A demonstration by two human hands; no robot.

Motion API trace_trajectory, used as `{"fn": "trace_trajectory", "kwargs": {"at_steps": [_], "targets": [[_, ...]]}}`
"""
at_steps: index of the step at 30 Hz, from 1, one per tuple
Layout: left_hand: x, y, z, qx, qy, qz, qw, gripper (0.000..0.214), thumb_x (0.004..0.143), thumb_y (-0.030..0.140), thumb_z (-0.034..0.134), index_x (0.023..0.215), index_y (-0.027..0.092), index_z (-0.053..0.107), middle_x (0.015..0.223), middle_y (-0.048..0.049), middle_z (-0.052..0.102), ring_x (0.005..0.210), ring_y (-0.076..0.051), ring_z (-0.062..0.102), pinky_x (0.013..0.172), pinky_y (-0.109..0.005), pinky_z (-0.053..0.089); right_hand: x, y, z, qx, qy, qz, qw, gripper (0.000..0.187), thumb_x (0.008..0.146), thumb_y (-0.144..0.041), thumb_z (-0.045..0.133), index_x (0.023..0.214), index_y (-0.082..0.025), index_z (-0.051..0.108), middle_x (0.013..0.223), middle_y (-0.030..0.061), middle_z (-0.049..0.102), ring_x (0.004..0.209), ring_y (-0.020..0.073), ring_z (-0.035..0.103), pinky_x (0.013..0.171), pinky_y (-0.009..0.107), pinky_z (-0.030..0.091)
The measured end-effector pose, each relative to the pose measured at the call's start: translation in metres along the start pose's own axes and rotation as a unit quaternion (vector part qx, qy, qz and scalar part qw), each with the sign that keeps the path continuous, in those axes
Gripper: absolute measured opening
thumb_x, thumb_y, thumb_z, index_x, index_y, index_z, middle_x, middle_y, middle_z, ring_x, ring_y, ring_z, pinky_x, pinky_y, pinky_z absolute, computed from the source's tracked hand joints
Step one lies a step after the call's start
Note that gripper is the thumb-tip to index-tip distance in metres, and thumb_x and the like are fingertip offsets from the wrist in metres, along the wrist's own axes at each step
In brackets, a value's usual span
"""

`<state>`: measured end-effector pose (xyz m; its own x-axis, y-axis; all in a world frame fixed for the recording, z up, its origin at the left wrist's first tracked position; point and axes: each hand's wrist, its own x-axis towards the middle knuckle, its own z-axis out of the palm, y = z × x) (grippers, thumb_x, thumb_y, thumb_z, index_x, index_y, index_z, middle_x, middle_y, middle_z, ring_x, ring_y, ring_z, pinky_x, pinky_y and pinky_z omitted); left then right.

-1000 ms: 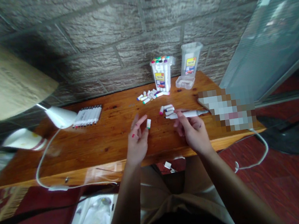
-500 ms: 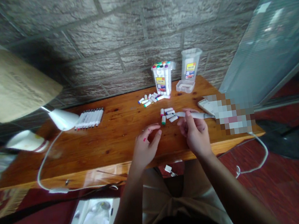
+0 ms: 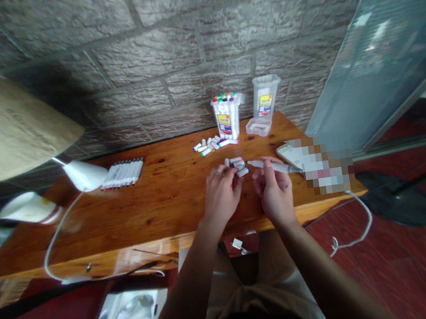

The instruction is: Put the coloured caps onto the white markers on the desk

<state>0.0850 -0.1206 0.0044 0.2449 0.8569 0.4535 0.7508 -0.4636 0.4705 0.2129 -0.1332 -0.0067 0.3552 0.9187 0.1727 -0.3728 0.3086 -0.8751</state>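
Observation:
My right hand (image 3: 275, 193) is closed around a white marker (image 3: 277, 166), uncapped, its dark tip pointing left. My left hand (image 3: 220, 190) reaches over a small group of loose marker caps, its fingers bent down beside them. Its fingertips are hidden, so I cannot tell whether a cap is between them. A white cap with a blue end (image 3: 242, 172) lies just right of the left fingers. Behind it lie more white caps (image 3: 236, 161). Farther back, another pile of caps (image 3: 211, 144) lies in front of a clear case (image 3: 226, 119) full of markers with coloured ends.
An open clear case (image 3: 265, 98) stands at the back right on the wooden table (image 3: 163, 203). A row of markers (image 3: 123, 173) lies on the left near a lamp (image 3: 84, 175) and a paper cup (image 3: 29, 208). A phone-like object (image 3: 289, 152), partly blurred, lies right.
My left hand has moved right and forward onto the near caps, covering the green-ended one. My right hand still holds the marker. The view has shifted slightly.

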Motion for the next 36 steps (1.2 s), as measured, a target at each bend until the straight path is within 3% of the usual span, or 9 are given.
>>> {"fn": "trace_trajectory", "kwargs": {"at_steps": [8, 11, 14, 16, 21, 23, 27, 32, 36], "targets": [[0.021, 0.013, 0.018, 0.101, -0.057, -0.013, 0.993, 0.02, 0.092, 0.018, 0.055, 0.106, 0.014, 0.069, 0.109, -0.0178, 0.069, 0.106, -0.032, 0.062, 0.093, -0.045, 0.047, 0.0, -0.001, 0.0, 0.039, 0.023, 0.001, 0.999, 0.032, 0.094, -0.055, 0.055, 0.107, -0.025, 0.053, 0.069, -0.0049, 0.053, 0.045, 0.0076, 0.036, 0.039, 0.021, 0.026], [0.017, 0.007, 0.007, 0.016, -0.048, -0.014, 0.999, 0.019, 0.091, 0.016, 0.056, 0.105, 0.015, 0.069, 0.103, -0.0145, 0.072, 0.099, -0.029, 0.064, 0.092, -0.043, 0.047, -0.001, -0.004, -0.001, 0.041, 0.048, 0.0, 0.998, 0.037, 0.095, -0.061, 0.049, 0.107, -0.026, 0.052, 0.067, -0.0054, 0.053, 0.044, 0.0081, 0.036, 0.04, 0.021, 0.026], [0.006, -0.007, -0.012, -0.176, -0.025, -0.066, 0.982, 0.017, 0.089, 0.027, 0.064, 0.103, 0.019, 0.07, 0.099, -0.0088, 0.074, 0.088, -0.022, 0.065, 0.085, -0.035, 0.048, -0.001, -0.004, 0.0, 0.032, 0.059, 0.01, 0.998, 0.044, 0.093, -0.067, 0.044, 0.1, -0.025, 0.053, 0.06, -0.0073, 0.045, 0.043, 0.009, 0.035, 0.04, 0.022, 0.025], [-0.003, -0.018, -0.025, -0.34, 0.011, -0.139, 0.93, 0.019, 0.085, 0.032, 0.07, 0.098, 0.018, 0.071, 0.097, -0.0076, 0.075, 0.085, -0.018, 0.066, 0.08, -0.03, 0.049, 0.0, -0.002, -0.001, 0.012, 0.048, 0.022, 0.999, 0.047, 0.092, -0.069, 0.045, 0.09, -0.023, 0.055, 0.055, -0.0077, 0.04, 0.043, 0.0092, 0.033, 0.04, 0.023, 0.025], [-0.022, -0.036, -0.038, -0.603, 0.067, -0.295, 0.738, 0.032, 0.067, 0.032, 0.086, 0.09, 0.018, 0.068, 0.097, -0.0056, 0.077, 0.069, -0.009, 0.063, 0.066, -0.02, 0.047, -0.001, 0.0, -0.005, -0.084, -0.037, 0.043, 0.995, 0.052, 0.089, -0.066, 0.054, 0.066, -0.02, 0.054, 0.049, -0.0053, 0.042, 0.043, 0.0088, 0.036, 0.043, 0.024, 0.027], [-0.026, -0.036, -0.038, -0.63, 0.083, -0.312, 0.706, 0.038, 0.065, 0.03, 0.088, 0.095, 0.018, 0.067, 0.096, -0.0054, 0.078, 0.07, -0.009, 0.065, 0.069, -0.021, 0.05, -0.001, -0.001, -0.006, -0.107, -0.072, 0.048, 0.991, 0.051, 0.089, -0.063, 0.058, 0.063, -0.019, 0.054, 0.05, -0.0044, 0.045, 0.044, 0.0088, 0.038, 0.044, 0.024, 0.03], [-0.028, -0.031, -0.039, -0.633, 0.065, -0.309, 0.706, 0.055, 0.07, 0.029, 0.085, 0.12, 0.023, 0.063, 0.091, -0.0048, 0.078, 0.07, -0.01, 0.067, 0.071, -0.023, 0.052, 0.001, -0.006, -0.006, -0.129, -0.124, 0.048, 0.983, 0.046, 0.087, -0.06, 0.062, 0.069, -0.017, 0.063, 0.059, -0.002, 0.056, 0.05, 0.0095, 0.045, 0.048, 0.024, 0.034], [-0.03, -0.031, -0.038, -0.638, 0.052, -0.299, 0.708, 0.036, 0.07, 0.029, 0.083, 0.102, 0.016, 0.072, 0.086, -0.005, 0.076, 0.07, -0.011, 0.066, 0.071, -0.024, 0.052, -0.001, -0.014, -0.003, -0.175, -0.2, 0.041, 0.963, 0.041, 0.085, -0.058, 0.066, 0.078, -0.017, 0.068, 0.057, -0.0022, 0.057, 0.049, 0.0103, 0.045, 0.048, 0.024, 0.034], [-0.031, -0.034, -0.034, -0.633, 0.048, -0.28, 0.72, 0.029, 0.072, 0.027, 0.083, 0.097, 0.015, 0.076, 0.09, -0.0052, 0.075, 0.07, -0.01, 0.063, 0.072, -0.024, 0.052, -0.001, -0.015, -0.002, -0.183, -0.218, 0.036, 0.958, 0.044, 0.088, -0.059, 0.062, 0.075, -0.017, 0.066, 0.057, -0.0027, 0.055, 0.047, 0.0097, 0.043, 0.046, 0.024, 0.032]]}}
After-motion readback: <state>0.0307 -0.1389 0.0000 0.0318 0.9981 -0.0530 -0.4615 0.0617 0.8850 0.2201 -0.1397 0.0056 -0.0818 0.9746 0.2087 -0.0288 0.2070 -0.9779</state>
